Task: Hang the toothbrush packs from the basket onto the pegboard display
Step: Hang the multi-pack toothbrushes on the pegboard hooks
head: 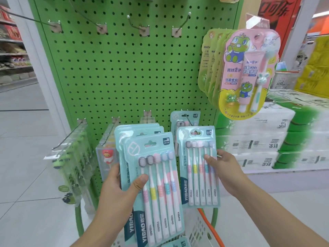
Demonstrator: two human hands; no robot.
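We hold a fanned stack of teal five-brush toothbrush packs [153, 177] in our left hand [117, 191], thumb pressed across the front pack and fingers curled behind. Our right hand [224, 172] pinches a single toothbrush pack [197, 164] by its right edge, thumb on the front, lifting it toward the lower-right hook [188, 120] of the green pegboard [124, 68], where one matching pack [185, 120] already hangs. The white basket [199, 230] with its orange handle sits below our wrists, near the board's bottom edge, with at least one more pack showing in it.

The risk, as we judge it, lies in the hang slot: it looks small, and if we miss the hook tip the card may bend or slide off our one-sided pinch. The loose stack on the left could also fan apart and drop while our attention is elsewhere.

The upper row's hooks [138, 27] are bare. At the board's right edge hang children's toothpaste-and-brush sets [249, 68]; toward its lower left, clear-boxed novelty items [74, 157]. Around us are a pale tiled shop floor [26, 139], stacked cartons [267, 139] on the right and shelving on the far left.
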